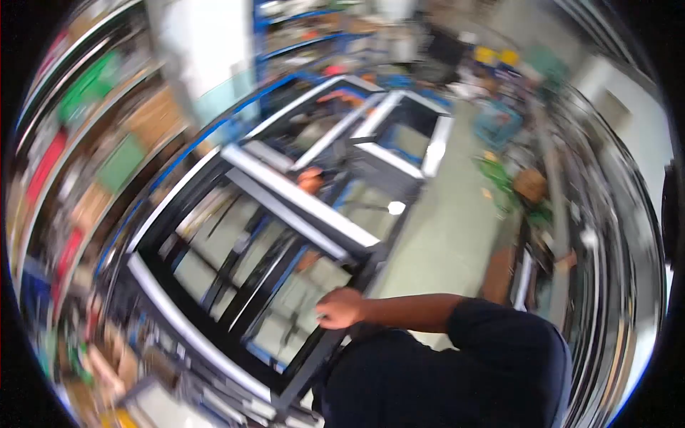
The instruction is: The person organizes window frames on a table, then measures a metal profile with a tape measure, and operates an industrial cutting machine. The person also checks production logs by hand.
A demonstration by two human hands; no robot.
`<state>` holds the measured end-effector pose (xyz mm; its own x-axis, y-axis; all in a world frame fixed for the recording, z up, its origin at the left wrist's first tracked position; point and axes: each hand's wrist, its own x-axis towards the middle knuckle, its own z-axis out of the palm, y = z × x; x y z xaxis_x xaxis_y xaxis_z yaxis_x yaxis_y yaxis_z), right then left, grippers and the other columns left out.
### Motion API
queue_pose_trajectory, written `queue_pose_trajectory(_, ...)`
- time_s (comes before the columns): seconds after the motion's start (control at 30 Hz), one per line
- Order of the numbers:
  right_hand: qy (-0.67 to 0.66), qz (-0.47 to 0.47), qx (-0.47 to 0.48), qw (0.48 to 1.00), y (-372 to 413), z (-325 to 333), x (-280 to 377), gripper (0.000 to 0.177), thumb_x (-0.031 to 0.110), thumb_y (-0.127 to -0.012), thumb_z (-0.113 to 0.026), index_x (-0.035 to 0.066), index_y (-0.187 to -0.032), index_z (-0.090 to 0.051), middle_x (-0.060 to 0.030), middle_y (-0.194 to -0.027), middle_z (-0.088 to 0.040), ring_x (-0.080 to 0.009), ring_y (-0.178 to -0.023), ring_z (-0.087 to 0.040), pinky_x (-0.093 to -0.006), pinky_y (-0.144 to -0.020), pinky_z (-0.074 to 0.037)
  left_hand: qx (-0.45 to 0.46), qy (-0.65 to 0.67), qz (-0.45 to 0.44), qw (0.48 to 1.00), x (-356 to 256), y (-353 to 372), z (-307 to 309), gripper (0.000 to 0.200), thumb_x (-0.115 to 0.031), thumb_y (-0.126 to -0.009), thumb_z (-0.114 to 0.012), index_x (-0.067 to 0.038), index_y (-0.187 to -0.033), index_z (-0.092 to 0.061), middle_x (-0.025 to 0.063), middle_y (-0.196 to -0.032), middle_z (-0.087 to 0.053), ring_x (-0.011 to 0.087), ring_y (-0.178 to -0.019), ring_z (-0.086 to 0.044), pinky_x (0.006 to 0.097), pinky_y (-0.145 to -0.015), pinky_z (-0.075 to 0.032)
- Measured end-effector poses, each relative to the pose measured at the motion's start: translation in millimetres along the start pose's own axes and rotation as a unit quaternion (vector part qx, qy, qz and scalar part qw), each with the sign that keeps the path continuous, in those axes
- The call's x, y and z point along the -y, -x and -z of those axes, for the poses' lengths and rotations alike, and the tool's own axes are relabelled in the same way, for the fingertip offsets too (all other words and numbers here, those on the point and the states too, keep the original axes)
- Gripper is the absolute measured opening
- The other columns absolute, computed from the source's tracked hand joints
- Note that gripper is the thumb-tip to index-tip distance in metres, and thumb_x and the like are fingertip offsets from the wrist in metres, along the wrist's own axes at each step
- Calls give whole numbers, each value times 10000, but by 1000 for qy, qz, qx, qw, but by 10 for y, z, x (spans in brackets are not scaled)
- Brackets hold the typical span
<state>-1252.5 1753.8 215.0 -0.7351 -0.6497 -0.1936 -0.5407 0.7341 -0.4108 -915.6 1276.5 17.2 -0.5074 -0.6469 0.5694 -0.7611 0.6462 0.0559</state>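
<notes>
My right hand (340, 308) is closed in a fist over the near right edge of a large window frame (193, 342) with dark and white bars. A small dark spot shows at the fingers, but I cannot tell what they hold. Between the bars lie glass panes (285, 321), with blurred reflections in them. Farther off, a smaller white-edged frame (392, 158) sits beside the large one. An orange-red thing (310, 180) rests among the bars, smeared by motion. My left hand is outside the picture.
Crowded shelves (107, 164) run along the left side, with a blue rack (300, 46) at the back. Long profiles (606, 250) are stacked on the right. Between them and the frames runs a pale floor (442, 221). Boxes and loose items lie at the back right.
</notes>
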Motion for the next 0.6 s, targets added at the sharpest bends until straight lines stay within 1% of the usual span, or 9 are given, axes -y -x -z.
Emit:
queue_pose_trajectory(0.03, -32, -14, -32, 999, 33, 30, 29, 311, 432, -885, -688, 121, -879, -700, -144, -841, -704, -387, -822, -705, -525, -669, -555, -7, -62, 39, 997, 141, 49, -156, 413, -320, -1052, -550, -51, -1354, -632, 125, -1094, -704, 309, -948, -675, 439, -832, -561)
queue_pose_trajectory(0.07, -29, -30, -43, 998, -9, -21, 57, 340, 449, -885, -690, 110, -875, -704, -169, -821, -720, -408, -770, -720, -540, -689, -578, 117, -155, 77, 978, 316, 187, -396, 383, -251, -1037, -561, -51, -1355, -631, 153, -1158, -712, 330, -1027, -686, 446, -898, -562)
queue_pose_trajectory(0.1, -31, -38, -21, 999, -57, 33, 106, 318, 436, -882, -701, 119, -875, -727, -158, -841, -736, -392, -778, -729, -528, -688, -581, 120, 169, 214, 955, 375, 279, -299, 427, -199, -969, -608, -50, -1369, -618, 181, -1174, -712, 353, -1056, -684, 479, -942, -541)
queue_pose_trajectory(0.13, -27, -10, -34, 999, -68, 35, 101, 315, 435, -878, -719, 121, -894, -745, -140, -840, -741, -378, -773, -731, -517, -675, -578, 205, -13, 210, 956, 72, 203, 21, 458, -161, -892, -627, -40, -1334, -642, 213, -1154, -719, 383, -1080, -677, 497, -980, -517)
queue_pose_trajectory(0.17, -30, -8, -53, 998, -84, 59, 165, 310, 427, -882, -728, 121, -919, -757, -127, -836, -745, -366, -770, -732, -503, -682, -575, 225, 92, 302, 922, 148, 121, -38, 492, -167, -851, -621, -24, -1320, -650, 237, -1161, -711, 424, -1101, -665, 507, -972, -520)
queue_pose_trajectory(0.23, -27, 27, -70, 997, -105, -13, 128, 292, 401, -917, -703, 115, -950, -755, -119, -871, -756, -348, -832, -722, -473, -778, -545, 270, 97, 314, 905, 80, -112, 112, 374, -160, -798, -627, -30, -1146, -671, 247, -1099, -706, 458, -1068, -657, 525, -945, -524)
queue_pose_trajectory(0.37, -51, 18, -22, 998, -122, 11, 167, 234, 335, -918, -712, 105, -943, -744, -105, -885, -760, -343, -848, -723, -459, -795, -540, 178, 50, 411, 893, -208, -362, 408, 348, -256, -817, -674, -63, -1106, -655, 213, -987, -737, 456, -945, -696, 567, -824, -537)
queue_pose_trajectory(0.47, -63, -6, 7, 998, -187, 29, 246, 220, 320, -920, -711, 103, -947, -742, -108, -892, -762, -344, -855, -727, -446, -803, -549, 180, 102, 481, 852, -450, -676, 634, 407, -379, -902, -688, -73, -1170, -664, 220, -1075, -749, 446, -1028, -703, 539, -873, -542)
queue_pose_trajectory(0.6, -38, 2, 18, 999, -196, 12, 261, 228, 322, -927, -704, 98, -955, -742, -116, -892, -761, -348, -848, -731, -440, -786, -554, 169, 120, 442, 873, -437, -645, 371, 405, -403, -950, -661, -108, -1214, -748, 244, -1095, -751, 443, -1032, -713, 506, -883, -548)
